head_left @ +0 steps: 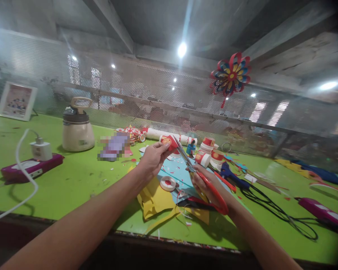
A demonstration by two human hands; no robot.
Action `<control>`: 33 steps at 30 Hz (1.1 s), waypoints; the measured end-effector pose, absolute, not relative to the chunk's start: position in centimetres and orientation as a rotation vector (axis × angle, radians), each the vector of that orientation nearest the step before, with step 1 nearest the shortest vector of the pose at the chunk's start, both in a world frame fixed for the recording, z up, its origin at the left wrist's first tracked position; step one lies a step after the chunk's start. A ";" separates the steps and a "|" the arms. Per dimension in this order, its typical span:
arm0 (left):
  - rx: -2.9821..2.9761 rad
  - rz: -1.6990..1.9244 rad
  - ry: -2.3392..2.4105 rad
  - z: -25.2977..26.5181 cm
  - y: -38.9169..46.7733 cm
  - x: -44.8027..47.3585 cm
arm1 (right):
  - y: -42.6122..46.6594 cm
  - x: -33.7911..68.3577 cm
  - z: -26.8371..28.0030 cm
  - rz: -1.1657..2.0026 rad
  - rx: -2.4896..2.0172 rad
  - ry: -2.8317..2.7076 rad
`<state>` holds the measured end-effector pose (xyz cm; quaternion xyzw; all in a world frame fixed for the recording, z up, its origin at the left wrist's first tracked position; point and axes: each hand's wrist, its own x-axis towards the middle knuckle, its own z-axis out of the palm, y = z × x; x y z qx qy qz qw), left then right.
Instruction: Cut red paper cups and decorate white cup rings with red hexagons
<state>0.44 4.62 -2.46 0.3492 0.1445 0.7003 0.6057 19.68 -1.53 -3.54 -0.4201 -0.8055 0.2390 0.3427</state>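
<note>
My left hand [152,158] pinches a small red paper piece [171,143] with a gold print, held up above the table. In my right hand [200,183] is a pair of scissors [220,198] with red-orange handles. Its blades point up and away, with their tips at the right edge of the red piece. I cannot tell whether they bite into it. Below my hands lie light blue sheets [171,167], yellow paper [154,198] and a white ring [168,183] with a red centre. Behind the scissors stand red-and-white paper cups [207,148].
A blue glue gun [233,175] with a black cord lies to the right. Purple power strips [30,168] [323,212] lie at both sides. On the left stand a spray bottle [78,131] and picture frame [17,101]. A paper flower [231,76] hangs above.
</note>
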 end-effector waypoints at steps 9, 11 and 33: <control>0.808 1.615 0.347 -2.5 4.6 0.5 | -1.4 19.8 -4.0 0.620 -1.121 -2.065; 0.808 1.611 0.352 -2.5 4.6 0.5 | -1.4 19.8 -4.1 0.627 -1.124 -2.064; 0.801 1.598 0.384 -2.4 4.5 0.5 | -2.0 19.3 -3.9 0.647 -1.169 -2.036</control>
